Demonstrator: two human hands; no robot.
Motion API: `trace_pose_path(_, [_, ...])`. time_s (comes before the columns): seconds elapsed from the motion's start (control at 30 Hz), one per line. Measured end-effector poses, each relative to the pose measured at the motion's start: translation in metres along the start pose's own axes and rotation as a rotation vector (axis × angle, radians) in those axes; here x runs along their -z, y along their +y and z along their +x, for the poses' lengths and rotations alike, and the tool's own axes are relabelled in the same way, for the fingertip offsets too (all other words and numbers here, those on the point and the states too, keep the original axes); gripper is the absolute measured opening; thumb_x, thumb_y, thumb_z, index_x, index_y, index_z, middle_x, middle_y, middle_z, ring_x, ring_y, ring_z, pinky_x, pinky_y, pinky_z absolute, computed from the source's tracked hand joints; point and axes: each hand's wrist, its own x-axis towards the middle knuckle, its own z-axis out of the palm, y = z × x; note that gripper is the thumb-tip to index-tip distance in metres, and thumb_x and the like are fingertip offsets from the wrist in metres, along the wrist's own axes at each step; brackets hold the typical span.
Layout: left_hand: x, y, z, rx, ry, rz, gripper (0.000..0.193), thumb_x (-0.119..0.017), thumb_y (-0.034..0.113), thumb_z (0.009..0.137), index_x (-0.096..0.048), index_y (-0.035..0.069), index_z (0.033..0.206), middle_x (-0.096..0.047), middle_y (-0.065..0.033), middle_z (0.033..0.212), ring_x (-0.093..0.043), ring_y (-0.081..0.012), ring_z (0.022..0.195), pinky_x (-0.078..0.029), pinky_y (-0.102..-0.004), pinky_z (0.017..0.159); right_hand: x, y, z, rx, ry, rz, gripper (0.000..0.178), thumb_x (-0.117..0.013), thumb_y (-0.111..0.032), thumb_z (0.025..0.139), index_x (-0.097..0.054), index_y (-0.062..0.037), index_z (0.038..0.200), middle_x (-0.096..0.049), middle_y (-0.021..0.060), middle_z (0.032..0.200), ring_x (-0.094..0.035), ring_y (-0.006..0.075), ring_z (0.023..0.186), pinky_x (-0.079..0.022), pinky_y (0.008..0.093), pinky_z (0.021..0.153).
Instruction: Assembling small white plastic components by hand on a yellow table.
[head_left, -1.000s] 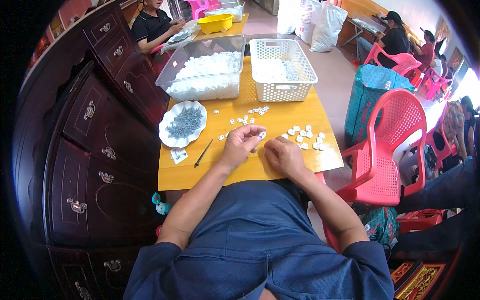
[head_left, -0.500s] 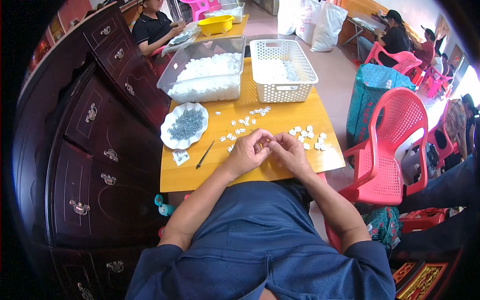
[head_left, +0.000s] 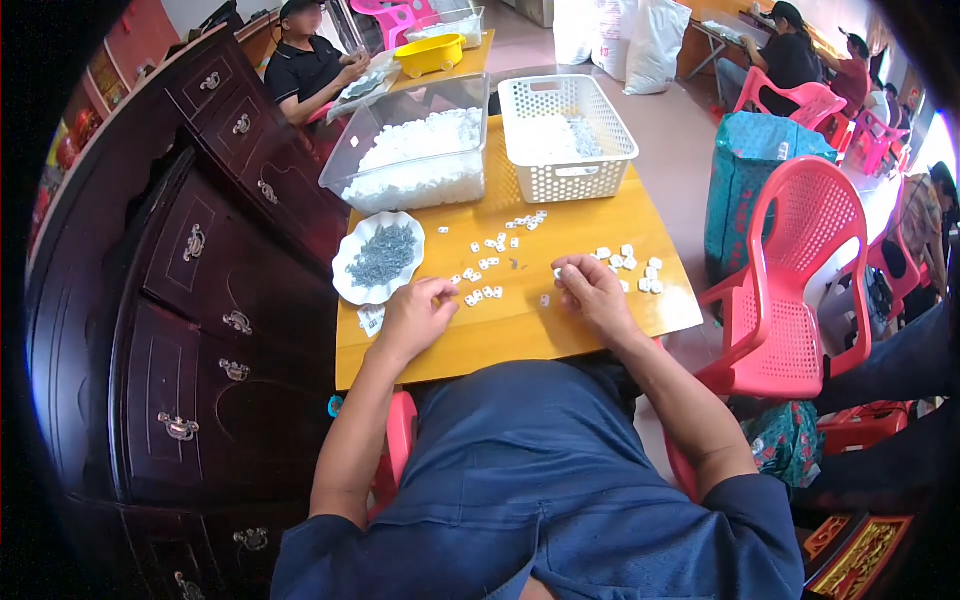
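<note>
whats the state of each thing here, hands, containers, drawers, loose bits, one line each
Left hand, fingers curled; hold unclear
Right hand, fingers pinched; anything held too small to tell
Clear bin, open-topped, heaped with white pieces
White basket, open-topped, partly filled
Wavy dish, upright, holding small grey parts
Loose white pieces, scattered on the table
Upper cabinet drawers, look shut
Tall teal bag, standing upright
Nearest red chair, upright
</note>
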Motion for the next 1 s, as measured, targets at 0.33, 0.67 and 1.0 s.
trace_pose_path(0.33, [-0.011, -0.004, -0.016, -0.035, 0.002, 0.127, 0.012, -0.073, 0.011, 0.08, -0.07, 0.001, 0.085, -0.067, -0.0122, 0.08, -0.068, -0.0286, 0.074, -0.054, -0.037, 0.068, 0.0, -0.004, -0.004, -0.121, -0.04, 0.135, 0.013, -0.06, -0.02, 0.102, -0.061, -0.0082, 0.107, -0.065, 0.0001, 0.091, -0.055, 0.004, 0.068, -0.046, 0.0177, 0.063])
trace_pose_path(0.67, [-0.019, -0.006, -0.01, -0.164, -0.108, 0.437, 0.011, -0.061, 0.013, 0.087, -0.061, 0.003, 0.083, -0.066, -0.0166, 0.083, -0.066, -0.0368, 0.076, -0.052, -0.0479, 0.068, 0.0, -0.004, -0.002, -0.236, -0.099, 0.393, 0.015, -0.059, -0.015, 0.101, -0.063, -0.0053, 0.112, -0.067, 0.003, 0.094, -0.058, 0.0072, 0.069, -0.049, 0.0208, 0.064])
trace_pose_path(1.0, [-0.014, 0.002, -0.017, -0.213, -0.158, 0.431, 0.011, -0.058, 0.012, 0.087, -0.053, 0.002, 0.088, -0.065, -0.0217, 0.084, -0.066, -0.0415, 0.077, -0.052, -0.0528, 0.066, 0.002, -0.005, -0.001, -0.282, -0.095, 0.468, 0.014, -0.061, -0.015, 0.1, -0.063, -0.0064, 0.11, -0.066, 0.0031, 0.095, -0.06, 0.0083, 0.071, -0.051, 0.0217, 0.064])
